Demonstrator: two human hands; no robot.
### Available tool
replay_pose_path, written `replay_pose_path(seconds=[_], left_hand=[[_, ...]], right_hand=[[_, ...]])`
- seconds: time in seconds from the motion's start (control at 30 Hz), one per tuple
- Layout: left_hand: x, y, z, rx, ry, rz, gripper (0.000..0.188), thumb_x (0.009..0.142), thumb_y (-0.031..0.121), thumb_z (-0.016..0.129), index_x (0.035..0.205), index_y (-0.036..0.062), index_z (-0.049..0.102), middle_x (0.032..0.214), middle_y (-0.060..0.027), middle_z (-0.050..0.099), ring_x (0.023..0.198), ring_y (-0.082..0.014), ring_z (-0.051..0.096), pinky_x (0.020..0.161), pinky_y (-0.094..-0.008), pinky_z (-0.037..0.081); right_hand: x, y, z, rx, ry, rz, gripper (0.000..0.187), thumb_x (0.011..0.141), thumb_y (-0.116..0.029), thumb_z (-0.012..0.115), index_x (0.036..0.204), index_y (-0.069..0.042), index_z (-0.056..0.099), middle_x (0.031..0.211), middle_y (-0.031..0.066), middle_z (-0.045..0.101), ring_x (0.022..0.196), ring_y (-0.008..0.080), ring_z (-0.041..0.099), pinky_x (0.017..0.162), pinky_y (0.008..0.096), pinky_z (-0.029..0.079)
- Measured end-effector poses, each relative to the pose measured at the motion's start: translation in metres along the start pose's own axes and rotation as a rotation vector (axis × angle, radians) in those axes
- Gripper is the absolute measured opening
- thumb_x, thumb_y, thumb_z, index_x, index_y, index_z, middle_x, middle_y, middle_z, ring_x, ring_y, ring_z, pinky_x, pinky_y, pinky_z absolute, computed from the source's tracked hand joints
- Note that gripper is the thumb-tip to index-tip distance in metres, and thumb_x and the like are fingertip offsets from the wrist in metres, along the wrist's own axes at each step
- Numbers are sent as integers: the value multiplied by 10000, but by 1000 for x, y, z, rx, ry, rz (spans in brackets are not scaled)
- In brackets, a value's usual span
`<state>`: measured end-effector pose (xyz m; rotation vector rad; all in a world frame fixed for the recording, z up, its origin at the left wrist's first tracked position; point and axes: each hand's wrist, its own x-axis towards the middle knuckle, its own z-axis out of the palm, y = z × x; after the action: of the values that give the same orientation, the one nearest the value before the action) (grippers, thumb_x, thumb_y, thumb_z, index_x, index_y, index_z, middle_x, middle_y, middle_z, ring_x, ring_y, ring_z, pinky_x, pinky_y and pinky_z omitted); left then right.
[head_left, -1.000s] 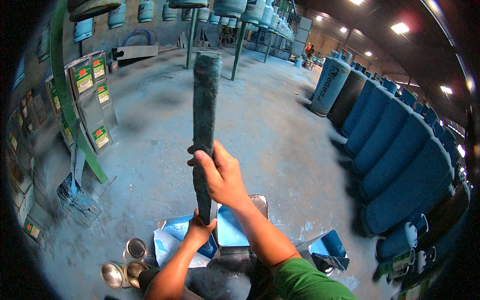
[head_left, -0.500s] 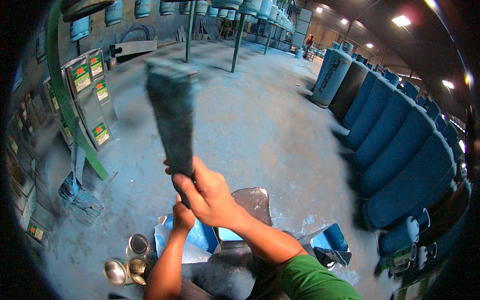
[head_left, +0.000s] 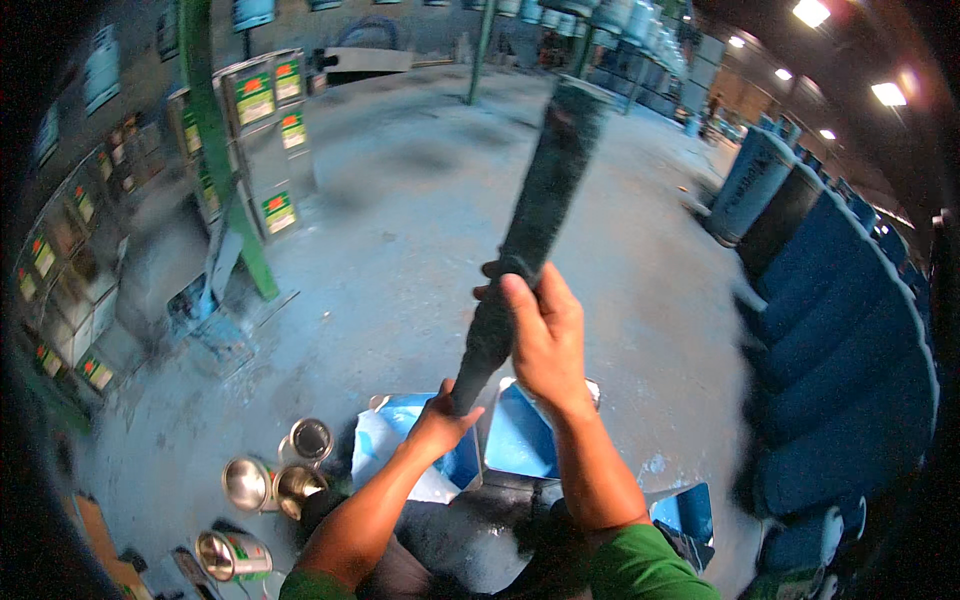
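Note:
Both my hands grip a long dark paddle-like bar point(head_left: 555, 180), which narrows toward its near end. My right hand point(head_left: 548, 335) wraps round its middle. Lower down, my left hand point(head_left: 440, 425) is closed on the narrow end. The bar tilts up and away to the right, clear of the floor, its wide end farthest from me. Below my hands sit cut-open tins with blue insides: a pale-walled one point(head_left: 370, 455) under the left hand, and another with a blue interior point(head_left: 522, 440) by the right forearm. My right hand hides part of its rim.
Blue gas cylinders point(head_left: 840, 330) line the right side. Left stands a green post point(head_left: 215, 150) beside stacked square tins point(head_left: 262, 150). Several round metal cans point(head_left: 245, 483) are on the floor at lower left. Another cut tin point(head_left: 688, 515) lies right of my knees. Cylinders hang at the back.
The view has turned left, shifting the surroundings rightward. The bar has swung from leaning left to leaning right, with both hands still on it.

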<state>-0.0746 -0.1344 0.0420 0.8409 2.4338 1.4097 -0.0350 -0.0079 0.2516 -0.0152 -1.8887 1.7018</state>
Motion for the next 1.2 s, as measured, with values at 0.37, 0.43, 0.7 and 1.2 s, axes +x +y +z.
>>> replay_pose_path(seconds=[0.37,0.43,0.7,1.2], left_hand=[[35,-13,19,-401,240,33,498,824,312,781,1132,30,509,896,-258,684,930,-448,666,749,-485,530],[33,-6,28,-308,253,90,504,820,313,786,1136,39,506,901,-267,683,941,-459,660,753,-490,534],[9,-4,24,-140,-28,-138,557,844,262,728,1263,0,472,1125,-265,633,1054,-425,636,869,-470,521],[36,-1,12,-219,292,86,431,841,288,748,1113,36,528,950,-257,686,940,-460,658,770,-507,526]], right_hand=[[-23,-17,14,-22,-211,-145,387,1004,-118,551,1355,36,493,1192,172,635,1060,260,659,898,376,535],[-20,-20,13,-49,-202,-141,382,1001,-129,554,1346,27,502,1171,169,643,1040,257,666,877,369,538],[6,-8,2,95,-32,-129,363,1008,-222,566,1286,9,535,1080,149,663,922,242,688,770,357,554],[-16,-11,22,45,-173,-212,407,1013,-211,543,1337,29,489,1193,188,631,1047,285,667,862,399,546]])
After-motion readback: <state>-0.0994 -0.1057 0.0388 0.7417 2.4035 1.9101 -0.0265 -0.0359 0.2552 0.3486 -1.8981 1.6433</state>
